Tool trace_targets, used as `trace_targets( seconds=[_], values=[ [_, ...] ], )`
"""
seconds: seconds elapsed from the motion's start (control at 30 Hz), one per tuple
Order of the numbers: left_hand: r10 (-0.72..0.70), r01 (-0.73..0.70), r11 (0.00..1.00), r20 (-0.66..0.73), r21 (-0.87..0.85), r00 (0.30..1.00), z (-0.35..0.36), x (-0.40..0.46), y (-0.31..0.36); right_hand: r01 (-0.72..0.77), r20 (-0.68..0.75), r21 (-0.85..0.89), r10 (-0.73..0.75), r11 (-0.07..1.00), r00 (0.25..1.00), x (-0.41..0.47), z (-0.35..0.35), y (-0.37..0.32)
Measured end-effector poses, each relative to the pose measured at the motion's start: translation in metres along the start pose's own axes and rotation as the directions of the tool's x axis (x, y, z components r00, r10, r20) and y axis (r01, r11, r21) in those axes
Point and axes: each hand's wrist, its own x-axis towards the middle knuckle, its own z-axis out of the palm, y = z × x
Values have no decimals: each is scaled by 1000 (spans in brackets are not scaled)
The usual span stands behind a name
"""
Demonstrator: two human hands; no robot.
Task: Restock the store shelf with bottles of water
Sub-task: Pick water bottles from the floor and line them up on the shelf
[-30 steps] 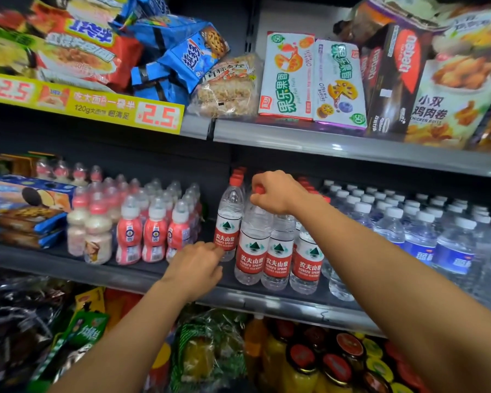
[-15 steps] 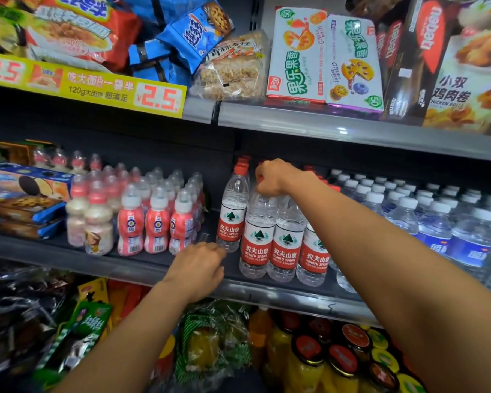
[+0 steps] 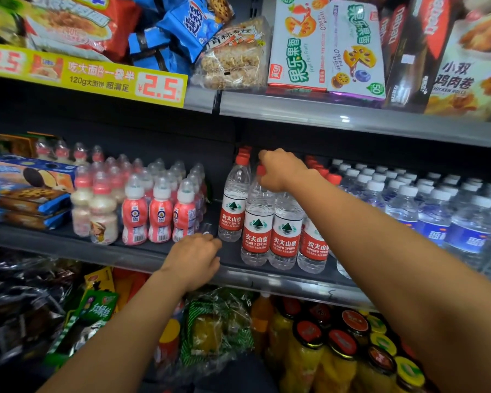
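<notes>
Clear water bottles with red labels and red caps stand in rows on the middle shelf (image 3: pixel 142 252). My right hand (image 3: pixel 279 170) grips the neck and cap of the front water bottle (image 3: pixel 257 222) in the second row. To its left another red-label bottle (image 3: pixel 233 205) stands a little farther back. My left hand (image 3: pixel 194 258) rests with curled fingers on the shelf's front edge, just left of the bottles, and holds nothing that I can see. More red-capped bottles stand behind, partly hidden by my right hand.
Small pink and cream drink bottles (image 3: pixel 159 211) crowd the shelf to the left. White-capped, blue-label water bottles (image 3: pixel 434 211) fill the right. Snack packs sit on the upper shelf (image 3: pixel 352 117). Jars of yellow fruit (image 3: pixel 340 353) and bagged goods lie below.
My view has shifted slightly closer and lower. Both hands stay almost where they were; the right hand keeps its grip on the bottle top.
</notes>
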Motion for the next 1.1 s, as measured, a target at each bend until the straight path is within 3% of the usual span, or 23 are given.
trace_targets(
  seconds=[0.17, 0.33, 0.53, 0.7, 0.9, 1.1],
  values=[
    [-16, 16, 1000, 4, 24, 1000, -6, -15, -2, 57, -231, -31, -62, 998, 971, -44, 29, -12],
    [-44, 41, 998, 79, 38, 996, 10, -50, -1, 192, -221, 118, -163, 974, 961, -109, 97, -43],
    [-119, 115, 993, 268, 30, 956, 67, -111, -6, 231, 25, 227, -243, 946, 970, -186, 194, -90],
    [-147, 164, 986, 397, -9, 906, 122, -161, -14, 183, 237, 315, -264, 931, 935, -232, 266, -122],
    [-215, 276, 961, 618, -5, 756, 194, -207, -25, 84, 500, 343, -258, 936, 827, -276, 338, -151],
    [-183, 256, 966, 777, 29, 602, 257, -243, -25, -5, 679, 356, -255, 934, 689, -304, 395, -166]
  ],
)
